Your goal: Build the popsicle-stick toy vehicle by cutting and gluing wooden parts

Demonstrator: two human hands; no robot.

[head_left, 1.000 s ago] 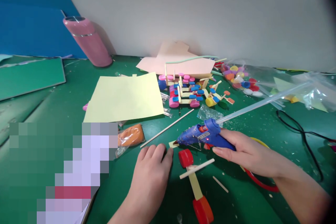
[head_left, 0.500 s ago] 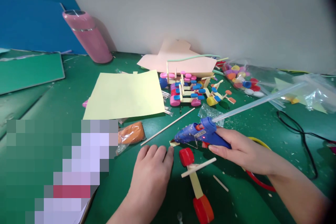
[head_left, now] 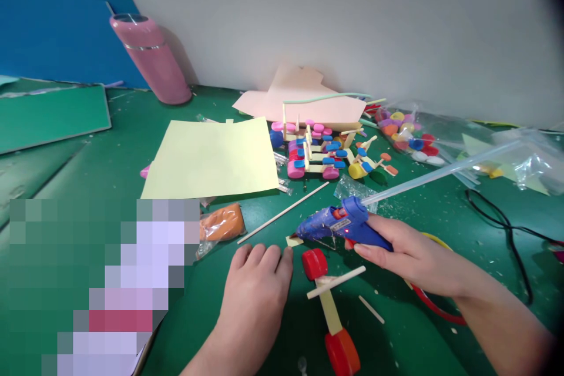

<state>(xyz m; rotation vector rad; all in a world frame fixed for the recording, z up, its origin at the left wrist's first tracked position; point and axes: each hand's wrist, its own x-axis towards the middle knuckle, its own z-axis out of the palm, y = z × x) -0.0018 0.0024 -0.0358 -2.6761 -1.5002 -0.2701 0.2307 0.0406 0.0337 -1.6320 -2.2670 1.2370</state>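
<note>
My right hand grips a blue hot glue gun with a long clear glue stick sticking out of its back. The nozzle touches or hovers just over the end of a small pale yellow strip. My left hand rests on the table, knuckles up and fingers curled, with the strip showing at its index fingertip; the thumb is hidden. Between my hands lies a pale yellow strip with a red wheel at the near end, another red wheel at the far end and a white stick across it.
Beyond lie a thin stick, wrapped orange clay, a yellow sheet and several small wheeled models. A bag of colourful pieces, a black cable and a pink bottle stand or lie around.
The glue gun's nozzle has drawn back slightly to the right, so more of the small strip shows. The whole view has shifted a little; my left hand keeps its pose.
</note>
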